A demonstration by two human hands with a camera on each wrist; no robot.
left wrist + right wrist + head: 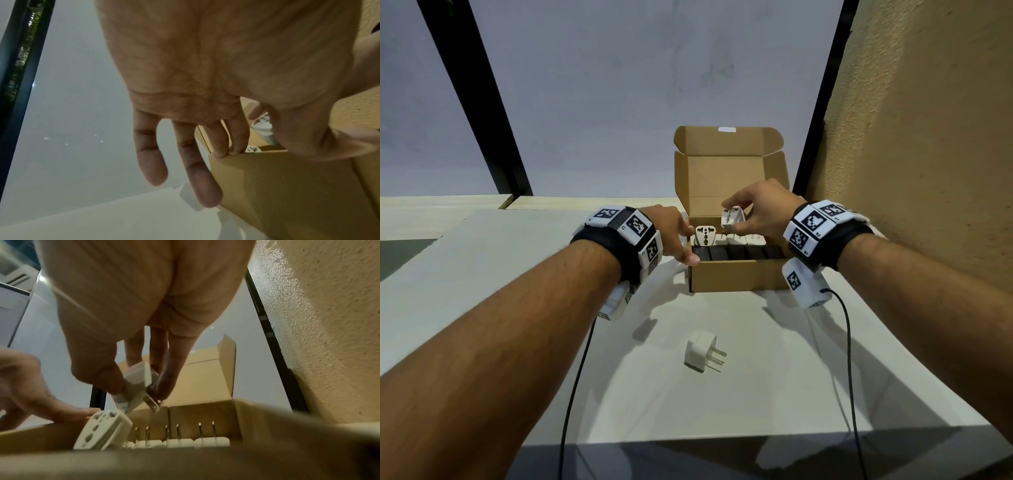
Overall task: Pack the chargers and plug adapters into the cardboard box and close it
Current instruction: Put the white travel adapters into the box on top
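An open cardboard box (736, 278) stands on the white table with its lid upright. Inside, a row of black chargers (743, 253) fills the front, and white plug adapters (185, 441) stand prongs-up along the back. My right hand (743, 215) pinches a white plug adapter (137, 386) just above the box's back row, prongs pointing down. My left hand (681, 240) rests on the box's left wall with straight fingers (236, 142). One finger touches a tilted white adapter (703, 236) at the left end of that row. Another white adapter (703, 353) lies on the table in front of the box.
A rough tan wall (928, 137) rises close on the right of the box. Frosted window panes with black frames (482, 113) stand behind the table. Black cables (849, 359) hang from both wrist units across the table. The table's near edge (722, 442) lies below the loose adapter.
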